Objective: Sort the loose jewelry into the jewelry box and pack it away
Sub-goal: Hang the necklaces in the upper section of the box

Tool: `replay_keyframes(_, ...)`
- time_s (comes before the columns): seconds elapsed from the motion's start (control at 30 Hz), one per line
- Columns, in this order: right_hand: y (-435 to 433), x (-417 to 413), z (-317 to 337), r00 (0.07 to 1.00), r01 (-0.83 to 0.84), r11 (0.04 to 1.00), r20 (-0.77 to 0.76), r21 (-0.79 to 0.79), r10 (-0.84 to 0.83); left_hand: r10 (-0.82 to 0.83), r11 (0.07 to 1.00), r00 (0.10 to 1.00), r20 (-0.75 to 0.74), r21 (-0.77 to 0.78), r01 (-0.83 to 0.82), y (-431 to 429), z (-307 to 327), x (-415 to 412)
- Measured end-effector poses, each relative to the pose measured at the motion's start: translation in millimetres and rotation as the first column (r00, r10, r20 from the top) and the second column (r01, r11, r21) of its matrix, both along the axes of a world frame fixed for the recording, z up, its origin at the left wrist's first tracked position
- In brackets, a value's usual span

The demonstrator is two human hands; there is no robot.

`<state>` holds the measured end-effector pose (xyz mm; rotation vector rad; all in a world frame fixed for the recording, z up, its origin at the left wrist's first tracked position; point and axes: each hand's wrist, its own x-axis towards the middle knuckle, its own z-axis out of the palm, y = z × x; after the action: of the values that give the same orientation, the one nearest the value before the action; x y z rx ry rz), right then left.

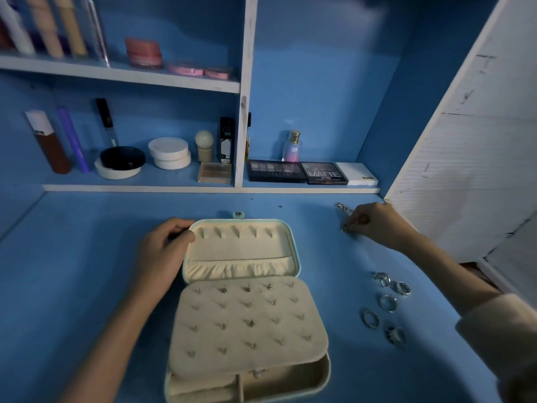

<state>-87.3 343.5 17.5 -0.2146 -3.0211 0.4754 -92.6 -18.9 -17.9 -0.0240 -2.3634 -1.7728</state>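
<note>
Blue surface (87, 271) is carrying the jewelry box (247, 324); our left hand (162, 254) is gripping its lid (241, 248) at 9 o'clock, our right hand (374, 225) is pinching a chain (343, 210) at 2 o'clock.

Right hand (374, 225) leads back to a pale cream-pink sleeve (499, 330), soft and bunched, at four o'clock; left hand (162, 251) and forearm are bare.

A mint, cream-lined jewelry box (241, 251) lies open, studs (247, 288) on its inner flap (261, 333); silver rings (388, 303) lie loose to its right, a chain (343, 211) farther back.
</note>
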Motion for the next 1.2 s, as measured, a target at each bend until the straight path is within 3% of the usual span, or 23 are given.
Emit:
replay_keyframes(0.23,1.0,4.6,1.7,0.998,0.042,0.999,0.039,-0.029,-0.041,-0.019,0.998,1.000,-0.009,0.068,0.019,-1.9,-3.6,3.1)
replay_keyframes(0.6,-12.0,16.7,-0.2,0.997,-0.058,0.992,0.051,0.113,0.053,-0.026,0.998,0.999,-0.041,0.054,0.028,-1.0,-2.8,3.5)
replay_keyframes(0.7,-11.2,24.0,7.3,0.999,-0.029,0.999,-0.030,-0.022,0.028,-0.022,0.999,0.999,-0.045,0.046,0.024,-1.0,-3.4,2.5)
replay_keyframes(0.8,-5.4,28.2,21.4,0.982,0.015,0.967,-0.181,-0.256,-0.063,-0.017,0.999,0.999,-0.046,0.037,0.019,-1.1,-5.0,1.3)
replay_keyframes(0.9,-0.9,30.5,37.2,0.966,-0.026,0.827,-0.227,-0.562,-0.124,-0.027,0.999,0.999,-0.040,0.034,0.028,-1.8,-5.8,0.5)
replay_keyframes(0.97,-0.7,31.3,46.4,0.955,-0.086,0.726,-0.264,-0.682,-0.135,-0.028,0.999,0.999,-0.031,0.038,0.030,-2.6,-6.3,0.2)
replay_keyframes(1.07,-5.6,33.5,60.8,0.950,-0.147,0.622,-0.284,-0.769,-0.127,-0.025,0.999,0.999,-0.026,0.038,0.026,-2.5,-5.6,0.2)
replay_keyframes(1.2,-16.4,35.9,76.7,0.931,-0.192,0.626,-0.342,-0.756,-0.127,-0.020,0.999,0.999,-0.029,0.037,0.021,-1.9,-4.9,1.1)
